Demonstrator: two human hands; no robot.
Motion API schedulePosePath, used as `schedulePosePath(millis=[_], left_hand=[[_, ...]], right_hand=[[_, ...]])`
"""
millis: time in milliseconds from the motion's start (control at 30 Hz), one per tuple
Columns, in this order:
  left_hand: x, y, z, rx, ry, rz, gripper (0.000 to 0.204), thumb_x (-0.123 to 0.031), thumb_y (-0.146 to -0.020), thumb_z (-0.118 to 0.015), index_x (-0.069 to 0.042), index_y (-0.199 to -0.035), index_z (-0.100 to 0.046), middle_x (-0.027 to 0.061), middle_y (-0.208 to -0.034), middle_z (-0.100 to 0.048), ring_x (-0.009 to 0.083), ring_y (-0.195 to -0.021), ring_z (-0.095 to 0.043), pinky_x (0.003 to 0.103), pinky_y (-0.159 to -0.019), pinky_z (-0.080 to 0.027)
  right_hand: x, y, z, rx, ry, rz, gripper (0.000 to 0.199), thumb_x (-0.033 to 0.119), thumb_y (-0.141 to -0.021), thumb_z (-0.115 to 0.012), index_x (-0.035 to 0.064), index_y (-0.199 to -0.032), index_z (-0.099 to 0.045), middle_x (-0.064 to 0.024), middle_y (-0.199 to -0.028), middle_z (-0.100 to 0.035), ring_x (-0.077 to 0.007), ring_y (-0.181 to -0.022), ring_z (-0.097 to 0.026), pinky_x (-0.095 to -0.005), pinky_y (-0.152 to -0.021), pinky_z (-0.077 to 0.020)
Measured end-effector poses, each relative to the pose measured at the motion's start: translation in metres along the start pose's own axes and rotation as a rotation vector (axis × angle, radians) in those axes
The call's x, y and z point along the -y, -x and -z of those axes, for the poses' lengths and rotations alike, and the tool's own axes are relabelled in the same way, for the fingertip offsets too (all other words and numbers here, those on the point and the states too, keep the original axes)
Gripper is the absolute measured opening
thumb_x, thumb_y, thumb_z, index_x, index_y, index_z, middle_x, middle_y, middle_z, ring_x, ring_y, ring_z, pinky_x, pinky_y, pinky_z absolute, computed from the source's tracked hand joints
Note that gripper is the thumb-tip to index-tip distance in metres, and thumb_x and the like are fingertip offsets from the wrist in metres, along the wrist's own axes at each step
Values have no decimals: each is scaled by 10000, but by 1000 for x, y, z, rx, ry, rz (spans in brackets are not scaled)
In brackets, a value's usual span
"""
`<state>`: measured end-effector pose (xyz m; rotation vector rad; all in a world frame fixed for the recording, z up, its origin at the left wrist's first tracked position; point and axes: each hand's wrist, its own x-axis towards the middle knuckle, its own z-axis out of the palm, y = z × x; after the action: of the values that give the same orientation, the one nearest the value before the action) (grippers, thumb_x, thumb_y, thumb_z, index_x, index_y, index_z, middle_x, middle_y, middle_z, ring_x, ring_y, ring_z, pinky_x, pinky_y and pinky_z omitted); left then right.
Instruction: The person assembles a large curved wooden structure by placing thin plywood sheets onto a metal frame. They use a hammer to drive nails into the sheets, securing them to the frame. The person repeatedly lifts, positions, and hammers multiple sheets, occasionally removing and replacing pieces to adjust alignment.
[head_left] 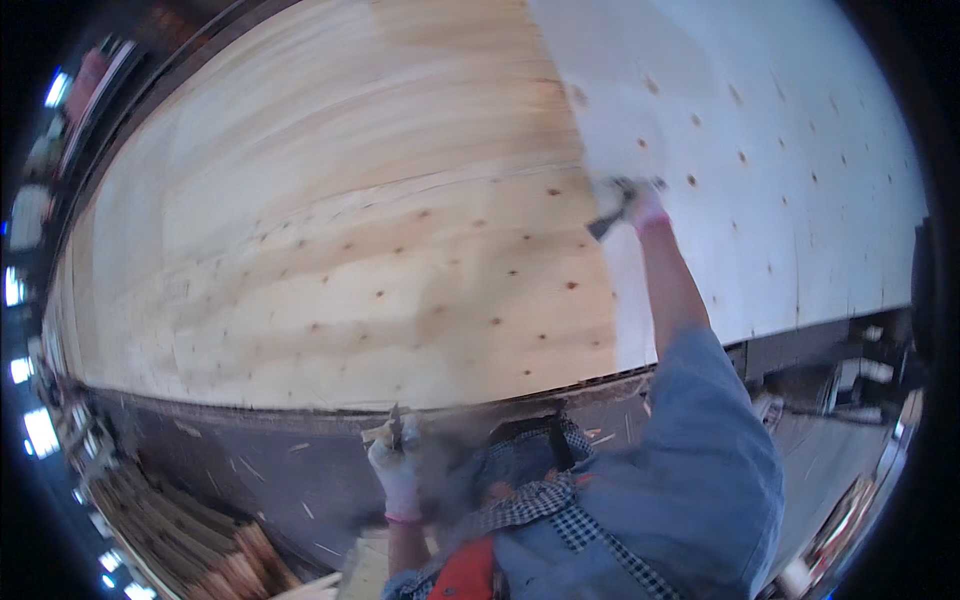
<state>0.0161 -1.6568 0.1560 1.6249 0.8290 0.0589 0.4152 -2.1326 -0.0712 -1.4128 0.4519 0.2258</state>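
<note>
A large sheet of knotty plywood veneer [400,290] spreads before me, warm-toned on the left and bluish white on the right. My right hand [648,208], in a light glove with a pink cuff, reaches out over the boundary between the two tones. It grips a dark tool with a flat blade [606,224], blurred by motion, so its exact kind is unclear. My left hand [396,472], in a white glove with a pink cuff, is closed at the sheet's near edge. A small dark narrow object [397,428] sticks up from its fingers, beside a pale wood sliver [374,434].
Below the sheet's near edge is a dark surface [270,470] littered with thin wood splinters. Stacked wood strips [180,530] lie at the lower left. Metal parts [860,375] and more scraps stand at the right. A checked apron strap [580,530] crosses my blue clothing.
</note>
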Motion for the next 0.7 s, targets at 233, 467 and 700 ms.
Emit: schedulePosePath(millis=[233,467,700], left_hand=[[25,-5,130,192,-330,-46,359,-403,-975,-639,-64,-1047,-734,107,-966,-738,226,-926,-707,348,-755,-567],[77,12,341,186,-470,-66,303,-397,-932,-664,-157,-1106,-725,152,-998,-727,343,-943,-701,449,-827,-540],[99,51,553,-78,-366,24,296,-382,-869,-700,-177,-1081,-713,139,-934,-730,343,-943,-700,478,-832,-536]], right_hand=[[-78,291,-136,303,-484,-390,513,252,-1042,-492,73,-1516,-414,-125,-1495,-480,-285,-1351,-484,-423,-1135,-407],[-83,586,-513,1081,311,-32,714,-76,-780,-590,-18,-1478,-451,-134,-1476,-525,-223,-1357,-503,-342,-1127,-393],[-101,740,-747,1604,488,-277,648,24,-908,-673,-36,-1497,-410,-135,-1501,-509,-204,-1387,-471,-335,-1162,-346]])
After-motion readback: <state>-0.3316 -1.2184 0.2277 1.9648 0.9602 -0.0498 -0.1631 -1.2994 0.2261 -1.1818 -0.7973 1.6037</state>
